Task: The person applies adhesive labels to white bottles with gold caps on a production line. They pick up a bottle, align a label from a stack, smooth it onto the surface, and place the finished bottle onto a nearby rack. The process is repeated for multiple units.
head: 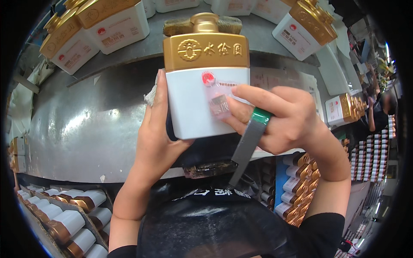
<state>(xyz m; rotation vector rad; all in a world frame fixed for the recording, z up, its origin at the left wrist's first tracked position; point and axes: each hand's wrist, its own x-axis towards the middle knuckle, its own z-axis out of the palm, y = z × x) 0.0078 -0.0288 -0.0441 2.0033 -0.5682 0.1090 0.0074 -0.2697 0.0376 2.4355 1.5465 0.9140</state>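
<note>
A white flat-sided bottle (pixel 190 103) with an embossed gold shoulder and neck stands tilted before me, its front facing up. My left hand (pixel 155 119) grips its left side and lower corner, with the thumb under the base. On the white front lies a thin translucent decal (pixel 217 108) with a red round mark and printing. The fingertips of my right hand (pixel 280 113) touch the decal's right part and hide some of it. Tucked in that same hand is a flat grey scraper-like strip (pixel 248 138) with a green band, its free end pointing down.
Decorated gold-and-white bottles (pixel 117 32) stand along the back of the metal worktable (pixel 80 119). A worn wooden block (pixel 174 27) is behind the bottle's neck. Printed sheets (pixel 301 84) lie right. Racked bottles (pixel 67 222) fill the lower left; more (pixel 300 183) are stacked lower right. Another person (pixel 380 113) is far right.
</note>
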